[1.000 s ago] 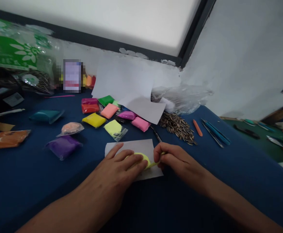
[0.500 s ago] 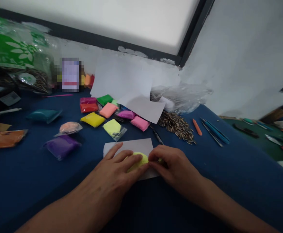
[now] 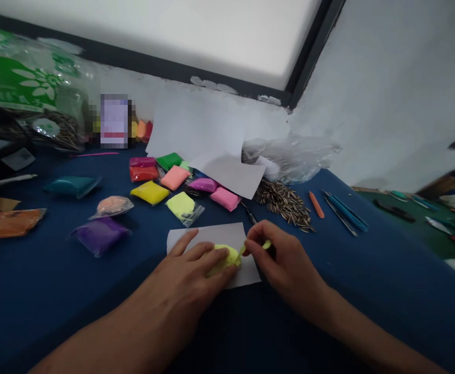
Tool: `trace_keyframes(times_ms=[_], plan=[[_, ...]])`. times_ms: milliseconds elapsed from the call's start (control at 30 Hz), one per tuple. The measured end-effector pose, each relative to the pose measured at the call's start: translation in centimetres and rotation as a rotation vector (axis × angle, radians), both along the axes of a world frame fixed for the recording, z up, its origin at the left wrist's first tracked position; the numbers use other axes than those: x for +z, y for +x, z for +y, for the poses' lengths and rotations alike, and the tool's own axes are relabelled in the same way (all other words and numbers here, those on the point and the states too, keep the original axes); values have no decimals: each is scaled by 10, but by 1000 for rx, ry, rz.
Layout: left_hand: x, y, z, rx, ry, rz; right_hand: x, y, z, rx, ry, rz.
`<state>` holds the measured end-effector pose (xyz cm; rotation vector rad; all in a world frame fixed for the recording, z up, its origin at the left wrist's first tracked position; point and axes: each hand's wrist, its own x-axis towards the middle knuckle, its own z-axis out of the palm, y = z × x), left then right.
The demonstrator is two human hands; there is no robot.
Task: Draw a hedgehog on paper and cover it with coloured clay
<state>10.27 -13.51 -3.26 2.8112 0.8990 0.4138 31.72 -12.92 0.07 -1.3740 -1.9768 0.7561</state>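
A flattened lump of fluorescent yellow modelling clay [image 3: 227, 254] lies on a small sheet of white paper [image 3: 252, 271]. My left hand [image 3: 184, 280] rests over the paper with fingers spread, its thumb and fingertips on the clay, covering part of it. Just to the right, my right hand [image 3: 285, 262] pinches a thin piece of the same yellow clay [image 3: 267, 244] between thumb and forefinger. That piece reaches toward the lump's right edge; whether the two are still joined I cannot tell.
Packets of coloured clay, among them a yellow packet [image 3: 150, 192] and a purple packet [image 3: 101, 236], lie behind and left. Sunflower seeds [image 3: 285, 205], an orange stick [image 3: 316, 204] and blue tweezers [image 3: 346, 212] are at the right. White paper sheets [image 3: 199, 124] lean against the wall.
My right hand has drawn slightly up and right from the lump, a thin piece of yellow clay now showing in its pinch. My left hand has stayed nearly still.
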Motion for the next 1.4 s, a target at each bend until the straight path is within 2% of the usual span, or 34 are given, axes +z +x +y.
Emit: trace_keyframes(times_ms=[133,200,300,567,733,833,1067,1267,1400], plan=[[4,1,-3,38,-3,2,8,3,5,-85,-204,346],[5,1,-5,51,12,-11,10,5,7,-76,-259,349],[5,2,-5,65,33,-36,13,7,6,-23,-326,219],[7,-5,5,-38,-86,-23,14,8,3,40,-303,-21],[9,-3,3,-27,-109,-23,14,12,0,193,-98,-300],[11,-1,2,-25,-143,-1,16,10,-6,235,-3,-353],[15,-1,3,-24,-186,28,20,6,-16,262,-31,-551],[7,0,1,3,-105,-31,25,1,-19,302,-68,-632],[7,1,1,18,-107,-44,29,2,-22,254,-65,-686]])
